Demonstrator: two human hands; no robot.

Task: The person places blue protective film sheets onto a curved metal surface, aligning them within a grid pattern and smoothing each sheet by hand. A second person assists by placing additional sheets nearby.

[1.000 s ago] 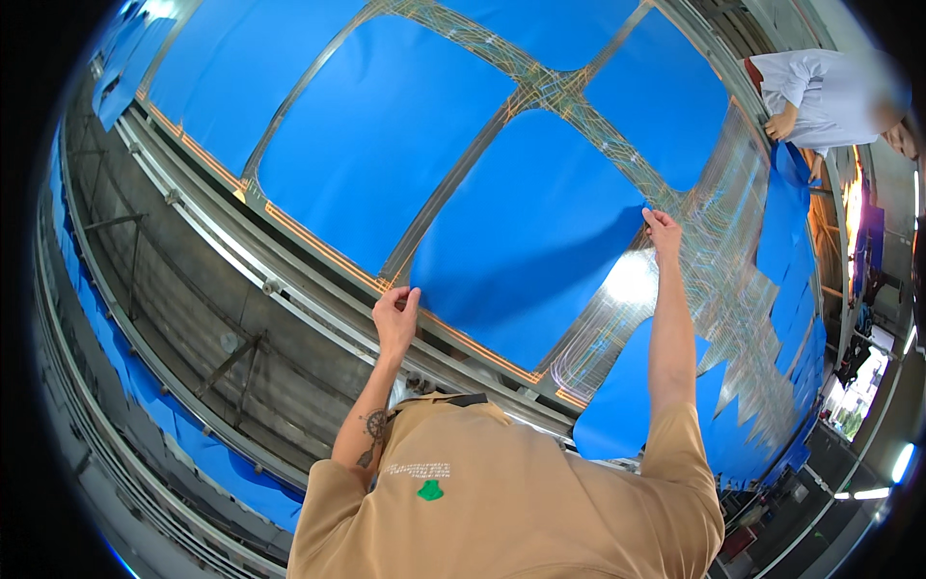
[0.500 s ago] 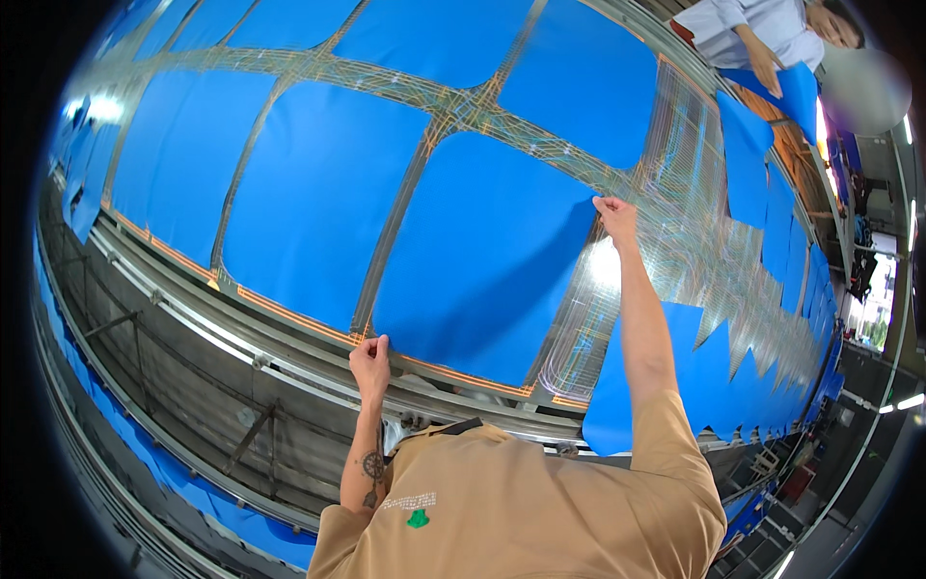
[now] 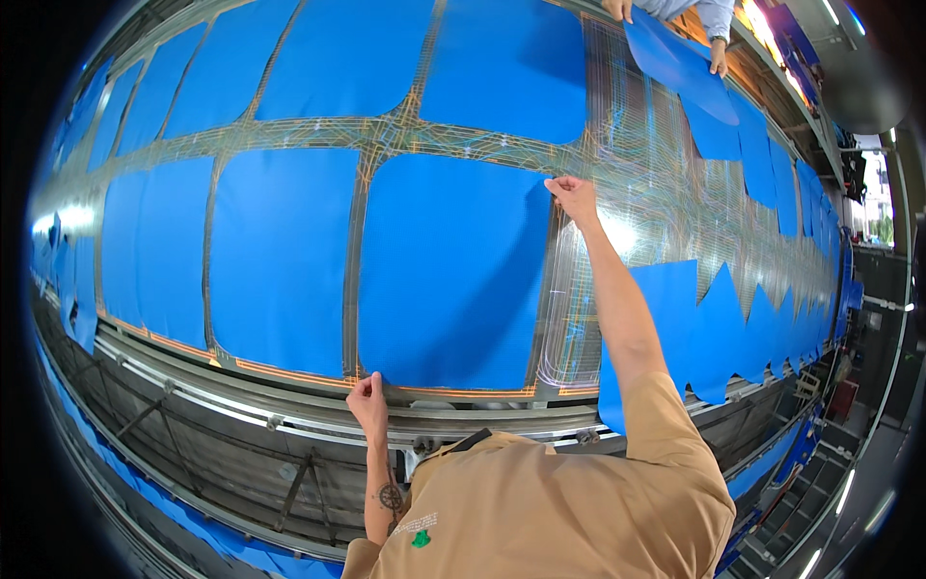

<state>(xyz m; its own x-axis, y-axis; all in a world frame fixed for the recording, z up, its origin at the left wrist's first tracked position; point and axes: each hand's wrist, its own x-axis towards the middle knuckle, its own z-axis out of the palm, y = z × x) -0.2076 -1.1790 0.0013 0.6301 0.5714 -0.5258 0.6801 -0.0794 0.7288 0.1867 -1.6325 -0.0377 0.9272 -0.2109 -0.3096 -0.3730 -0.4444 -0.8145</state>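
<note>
A blue sheet (image 3: 449, 275) with rounded corners lies on a long, flat surface patterned with many fine coloured lines. At its near left corner, my left hand (image 3: 367, 403) is closed in a pinch on the edge. My right hand (image 3: 575, 200) pinches its far right corner, that arm stretched forward and shading the sheet. The sheet looks flat, its near edge running along orange lines. To its left lies another blue sheet (image 3: 280, 261), with a dark lined strip between them.
More blue sheets (image 3: 333, 63) cover the far row. Overlapping blue sheets (image 3: 656, 328) hang over the near edge at right. Across the surface, a co-worker's hands (image 3: 719, 56) hold up a blue sheet (image 3: 680, 72). A metal rail (image 3: 453, 410) runs along the near side.
The view has turned, so the surface sits straighter. Both my hands remain at the same corners. The co-worker's sheet has come further over the lined surface, held in two hands.
</note>
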